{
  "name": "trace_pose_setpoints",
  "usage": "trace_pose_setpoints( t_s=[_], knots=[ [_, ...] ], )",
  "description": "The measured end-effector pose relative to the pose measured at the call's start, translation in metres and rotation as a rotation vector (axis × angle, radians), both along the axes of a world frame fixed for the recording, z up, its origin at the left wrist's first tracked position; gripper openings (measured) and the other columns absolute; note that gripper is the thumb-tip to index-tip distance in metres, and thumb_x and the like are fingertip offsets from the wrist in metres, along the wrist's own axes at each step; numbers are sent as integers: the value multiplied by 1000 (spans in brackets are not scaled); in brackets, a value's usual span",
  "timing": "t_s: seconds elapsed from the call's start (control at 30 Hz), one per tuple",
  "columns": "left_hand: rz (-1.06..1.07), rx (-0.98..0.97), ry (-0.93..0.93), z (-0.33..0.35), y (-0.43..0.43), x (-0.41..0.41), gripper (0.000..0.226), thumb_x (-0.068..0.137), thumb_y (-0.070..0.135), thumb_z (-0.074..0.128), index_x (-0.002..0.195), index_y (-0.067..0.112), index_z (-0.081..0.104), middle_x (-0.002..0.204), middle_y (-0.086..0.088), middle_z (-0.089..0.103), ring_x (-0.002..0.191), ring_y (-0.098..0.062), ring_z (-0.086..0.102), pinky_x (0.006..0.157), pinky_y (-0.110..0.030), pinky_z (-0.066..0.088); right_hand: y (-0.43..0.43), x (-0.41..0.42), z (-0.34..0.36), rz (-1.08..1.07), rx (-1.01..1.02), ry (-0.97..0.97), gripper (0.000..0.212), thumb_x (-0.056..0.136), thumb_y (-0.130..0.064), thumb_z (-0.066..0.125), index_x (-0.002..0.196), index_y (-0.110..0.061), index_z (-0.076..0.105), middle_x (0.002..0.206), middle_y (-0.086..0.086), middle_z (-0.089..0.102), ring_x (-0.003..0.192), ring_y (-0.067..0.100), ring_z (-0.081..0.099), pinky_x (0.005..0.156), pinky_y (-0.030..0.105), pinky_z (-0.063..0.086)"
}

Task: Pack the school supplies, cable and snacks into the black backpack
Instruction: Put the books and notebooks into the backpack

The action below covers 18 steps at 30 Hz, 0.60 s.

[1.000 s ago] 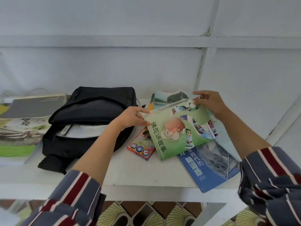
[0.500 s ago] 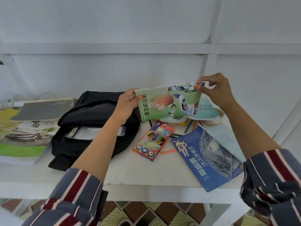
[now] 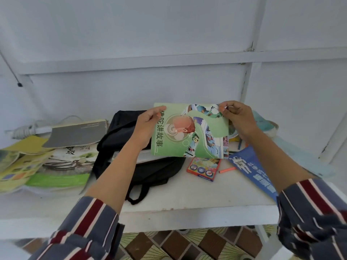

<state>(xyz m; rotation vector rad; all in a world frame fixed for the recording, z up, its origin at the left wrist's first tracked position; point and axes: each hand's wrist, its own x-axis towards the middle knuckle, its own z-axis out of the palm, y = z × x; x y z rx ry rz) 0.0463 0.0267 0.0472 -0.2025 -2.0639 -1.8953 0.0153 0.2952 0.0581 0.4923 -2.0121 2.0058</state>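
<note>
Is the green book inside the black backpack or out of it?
Out. The left hand and right hand hold the green book by its edges, in the air over the black backpack.

Glossy paper booklet (image 3: pixel 189 131), matt black cloth backpack (image 3: pixel 129 132) (soft-looking), white painted shelf (image 3: pixel 187 199).

Navy sleeves (image 3: pixel 88 220) carry maroon and white stripes.
</note>
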Motion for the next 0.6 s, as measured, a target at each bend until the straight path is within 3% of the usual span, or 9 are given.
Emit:
trace_pose_setpoints(
  t_s=[0.07, 0.2, 0.3, 0.4, 0.5, 0.6],
  knots=[
    [-37, 34, -67, -5, -24, 5, 31, 96, 1, 42, 110, 21, 62, 114, -2, 62, 99, -14, 60, 93, -29, 48, -22, 10, -7, 55, -28, -96, 13, 86, -10, 62, 89, -21, 68, 75, -10, 72, 67, 13, 65, 60, 25, 53],
    [-86, 83, -183, -15, -64, 18, 30, 96, 3, 44, 110, 23, 62, 103, -3, 66, 85, -16, 65, 81, -32, 55, -63, 31, -31, 225, -28, -328, 29, 85, 4, 58, 102, -18, 65, 97, -4, 70, 72, 11, 70, 62, 26, 58],
    [-121, -54, -322, -27, -88, 25, 26, 94, 9, 52, 109, 28, 62, 115, -8, 64, 94, -22, 64, 84, -39, 55, -85, 46, -50, 234, -36, -480, 35, 83, 10, 56, 111, -11, 63, 102, 5, 67, 72, 15, 70, 63, 27, 59],
    [-210, -344, -445, -36, -98, 30, 38, 91, 18, 59, 128, 23, 49, 117, -3, 58, 89, -12, 61, 69, -23, 51, -93, 58, -66, 223, -95, -568, 40, 85, 11, 53, 118, -11, 59, 85, 5, 73, 69, 16, 70, 59, 25, 57],
    [-126, -628, -343, -49, -109, 18, 48, 85, 22, 66, 130, 22, 47, 116, -1, 46, 107, -12, 48, 89, -25, 40, -93, 67, -75, 192, -165, -612, 46, 86, 12, 50, 124, -14, 54, 81, 4, 73, 65, 16, 70, 55, 26, 57],
    [-11, -853, -156, -63, -116, 6, 33, 83, 16, 67, 115, 21, 61, 133, -9, 38, 129, -25, 33, 105, -32, 25, -90, 72, -81, 135, -197, -655, 46, 87, 11, 48, 127, -11, 53, 93, 12, 67, 62, 17, 69, 52, 26, 57]
  ],
)
